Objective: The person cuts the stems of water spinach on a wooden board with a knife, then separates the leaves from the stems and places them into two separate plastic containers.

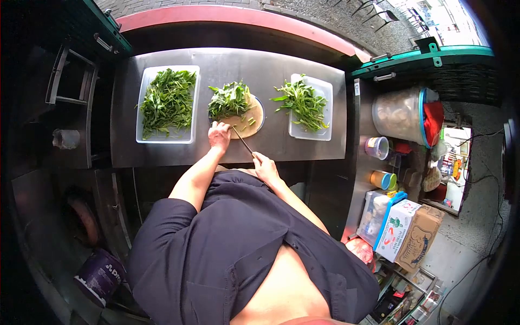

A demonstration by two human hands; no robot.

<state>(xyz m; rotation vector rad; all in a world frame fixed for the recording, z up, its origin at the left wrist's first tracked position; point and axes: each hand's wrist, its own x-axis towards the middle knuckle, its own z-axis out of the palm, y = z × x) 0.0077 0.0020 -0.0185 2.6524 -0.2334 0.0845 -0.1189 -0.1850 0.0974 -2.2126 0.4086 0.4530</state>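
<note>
"Where were the heaped green leafy stems (pixel 229 101) to be found?"

"They were piled on the round tan chopping board (pixel 257 108), which was set between the left and right edges of the grey metal bench (pixel 271 67). From the left hand (pixel 219 136), they were found just beyond the fingers, towards the bench's far edge. That hand was placed nearer to them than the right hand (pixel 266 168)."

"And how were the fingers set?"

"The left fingers were bent at the board's near-left edge; whether a stem was pinched there cannot be told. The right fingers were clamped around the handle of a slim knife with a dark metal blade (pixel 244 141), by the bench's near edge."

"Which way was the knife pointed?"

"Its long axis was slanted, with the handle set towards the bench's near-right corner and the tip aimed far-left, close beside the left fingers."

"And the stems?"

"They were tangled, so no single direction could be made out. The heap was spread roughly along the bench's length, and short cut pieces (pixel 251 121) were scattered on its right, towards the near side."
</note>
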